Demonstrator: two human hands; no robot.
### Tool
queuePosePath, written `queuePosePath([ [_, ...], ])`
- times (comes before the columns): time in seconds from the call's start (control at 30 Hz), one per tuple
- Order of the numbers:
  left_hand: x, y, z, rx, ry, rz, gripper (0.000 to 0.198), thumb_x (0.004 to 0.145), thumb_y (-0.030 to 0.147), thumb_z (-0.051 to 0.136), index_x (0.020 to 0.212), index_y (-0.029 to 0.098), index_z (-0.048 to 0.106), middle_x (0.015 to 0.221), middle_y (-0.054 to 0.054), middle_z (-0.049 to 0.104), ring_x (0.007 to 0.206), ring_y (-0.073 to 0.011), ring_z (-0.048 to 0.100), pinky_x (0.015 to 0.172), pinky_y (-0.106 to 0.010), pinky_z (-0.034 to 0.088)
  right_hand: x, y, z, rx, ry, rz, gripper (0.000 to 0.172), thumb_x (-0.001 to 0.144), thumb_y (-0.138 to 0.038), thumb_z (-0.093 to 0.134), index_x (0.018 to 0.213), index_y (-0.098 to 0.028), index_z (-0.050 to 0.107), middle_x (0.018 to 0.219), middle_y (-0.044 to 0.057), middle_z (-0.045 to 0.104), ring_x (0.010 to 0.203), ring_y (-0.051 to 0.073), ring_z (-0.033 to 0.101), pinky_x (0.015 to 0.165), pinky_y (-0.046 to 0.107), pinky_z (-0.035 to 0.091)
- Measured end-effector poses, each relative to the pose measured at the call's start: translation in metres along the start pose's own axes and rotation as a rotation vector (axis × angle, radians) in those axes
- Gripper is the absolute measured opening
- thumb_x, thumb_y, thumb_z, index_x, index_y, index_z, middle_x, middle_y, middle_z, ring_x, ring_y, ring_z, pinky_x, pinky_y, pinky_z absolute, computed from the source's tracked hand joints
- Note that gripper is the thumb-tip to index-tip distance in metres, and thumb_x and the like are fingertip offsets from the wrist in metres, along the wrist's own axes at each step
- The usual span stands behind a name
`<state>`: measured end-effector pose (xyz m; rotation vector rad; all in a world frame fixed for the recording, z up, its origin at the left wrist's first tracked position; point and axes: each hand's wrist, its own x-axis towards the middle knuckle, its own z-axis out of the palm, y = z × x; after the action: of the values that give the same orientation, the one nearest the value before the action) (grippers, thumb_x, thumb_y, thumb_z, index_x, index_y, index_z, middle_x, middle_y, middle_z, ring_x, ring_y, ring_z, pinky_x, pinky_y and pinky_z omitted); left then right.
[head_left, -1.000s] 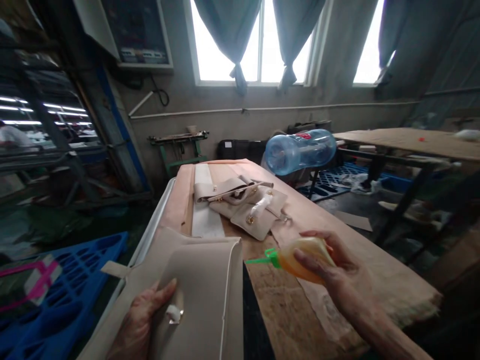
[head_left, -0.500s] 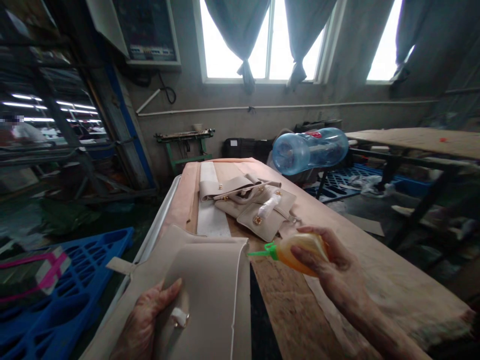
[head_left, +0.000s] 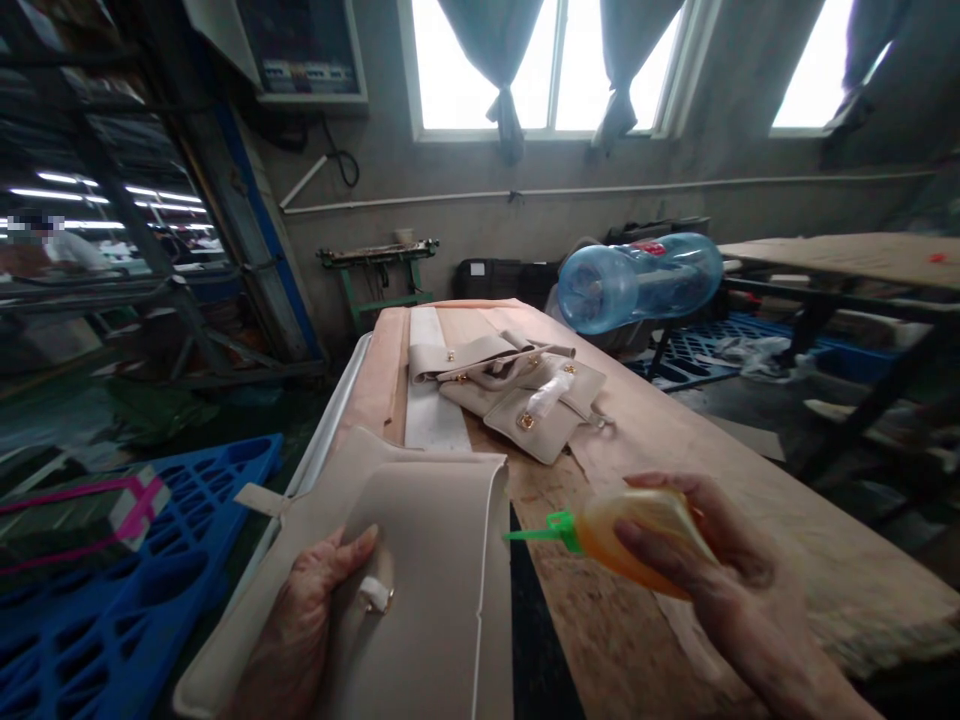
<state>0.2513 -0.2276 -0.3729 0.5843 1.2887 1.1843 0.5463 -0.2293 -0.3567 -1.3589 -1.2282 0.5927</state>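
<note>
My right hand (head_left: 720, 560) is closed round a squeeze bottle (head_left: 637, 530) of amber liquid with a green nozzle (head_left: 544, 533). The nozzle points left, and its tip is at the right edge of a beige leather bag panel (head_left: 427, 560); whether it touches cannot be told. Along that edge runs a pale line. My left hand (head_left: 322, 590) grips the panel from the left, thumb on top and the other fingers hidden. Beside the thumb is a small metal fitting (head_left: 376, 595) wrapped in white. Farther up the table lie beige bag pieces (head_left: 525, 395) with gold-coloured fittings.
The long worktable (head_left: 750, 520) has a worn covering. Beyond its right side hangs or lies a large blue water bottle (head_left: 641, 283). Blue pallets (head_left: 150, 580) are on the floor at the left, one with strapped bundles. Another table (head_left: 840, 255) stands at the right.
The nozzle tip has moved from the panel's top right corner down its right edge, toward me. My left hand keeps its grip on the panel. The whole view has shifted slightly.
</note>
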Motion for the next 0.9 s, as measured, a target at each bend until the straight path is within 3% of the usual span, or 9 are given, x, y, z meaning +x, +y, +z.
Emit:
queuePosePath([
  [0.07, 0.001, -0.001, -0.001, 0.021, 0.026, 0.017, 0.040, 0.060, 0.041, 0.080, 0.088, 0.016, 0.067, 0.076, -0.004, 0.071, 0.067, -0.0229, 0.067, 0.061, -0.028, 0.053, -0.006, -0.002, -0.002, -0.030, -0.004, -0.025, 0.035, 0.061, -0.050, 0.075, 0.083, -0.026, 0.065, 0.066, 0.000, 0.066, 0.053, 0.019, 0.062, 0.043, 0.023, 0.050],
  [0.27, 0.004, -0.004, -0.005, 0.003, -0.043, 0.031, 0.033, 0.066, 0.038, 0.077, 0.089, 0.015, 0.068, 0.080, -0.004, 0.071, 0.077, -0.0205, 0.068, 0.072, -0.025, 0.052, -0.025, -0.007, -0.011, -0.180, -0.029, -0.146, 0.025, 0.068, -0.048, 0.072, 0.084, -0.029, 0.066, 0.065, -0.003, 0.067, 0.050, 0.017, 0.062, 0.039, 0.019, 0.047],
  [0.47, -0.001, 0.000, 0.001, -0.016, -0.047, 0.008, 0.037, 0.060, 0.038, 0.080, 0.088, 0.015, 0.068, 0.065, -0.003, 0.068, 0.054, -0.0210, 0.064, 0.054, -0.029, 0.052, -0.018, 0.006, -0.006, -0.242, 0.047, -0.360, 0.018, 0.077, -0.041, 0.069, 0.089, -0.029, 0.062, 0.075, -0.004, 0.068, 0.057, 0.014, 0.063, 0.045, 0.018, 0.048],
  [0.73, -0.001, 0.004, 0.008, -0.089, 0.033, 0.004, 0.037, 0.047, 0.031, 0.087, 0.074, 0.017, 0.066, 0.063, 0.000, 0.069, 0.052, -0.0178, 0.063, 0.048, -0.023, 0.050, -0.001, 0.016, 0.005, -0.334, 0.072, -0.584, 0.015, 0.085, -0.037, 0.061, 0.095, -0.027, 0.055, 0.079, -0.002, 0.062, 0.061, 0.014, 0.060, 0.050, 0.024, 0.045],
  [0.9, 0.003, -0.001, 0.012, -0.173, 0.001, 0.033, 0.035, 0.051, 0.026, 0.085, 0.078, 0.015, 0.065, 0.061, -0.001, 0.068, 0.044, -0.0162, 0.059, 0.043, -0.024, 0.047, 0.004, 0.023, 0.008, -0.333, 0.041, -0.664, 0.015, 0.087, -0.031, 0.060, 0.098, -0.026, 0.052, 0.089, 0.000, 0.060, 0.076, 0.016, 0.060, 0.063, 0.026, 0.048],
])
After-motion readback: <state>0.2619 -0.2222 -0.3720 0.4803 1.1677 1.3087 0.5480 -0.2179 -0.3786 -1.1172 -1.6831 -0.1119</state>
